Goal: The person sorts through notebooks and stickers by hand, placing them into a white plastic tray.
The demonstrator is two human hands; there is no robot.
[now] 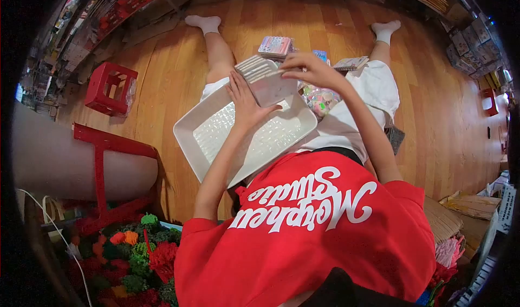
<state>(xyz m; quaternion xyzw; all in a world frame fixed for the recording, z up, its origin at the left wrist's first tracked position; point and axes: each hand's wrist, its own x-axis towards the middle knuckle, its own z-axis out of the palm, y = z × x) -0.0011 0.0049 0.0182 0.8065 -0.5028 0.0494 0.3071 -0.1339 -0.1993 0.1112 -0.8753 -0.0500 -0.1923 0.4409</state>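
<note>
A white rectangular basket (pixel 238 139) with a woven-pattern bottom rests tilted across the person's lap. Over its far end lies a clear plastic pack (pixel 271 89) with a row of white strips (pixel 254 69) along its top. My left hand (pixel 246 104) lies against the left side of this pack, fingers and thumb spread. At the pack's upper right, my right hand (pixel 311 70) has its fingers bent and pinched together near the edge; whatever is between the fingertips is too small to make out.
Beyond the basket are a pastel stack of packs (pixel 276 46), a bag of colourful pieces (pixel 320 100) and a notebook (pixel 351 63). A red stool (pixel 111 89) stands left. Colourful yarn-like bundles (pixel 135 253) lie lower left, cardboard (pixel 449 220) lower right.
</note>
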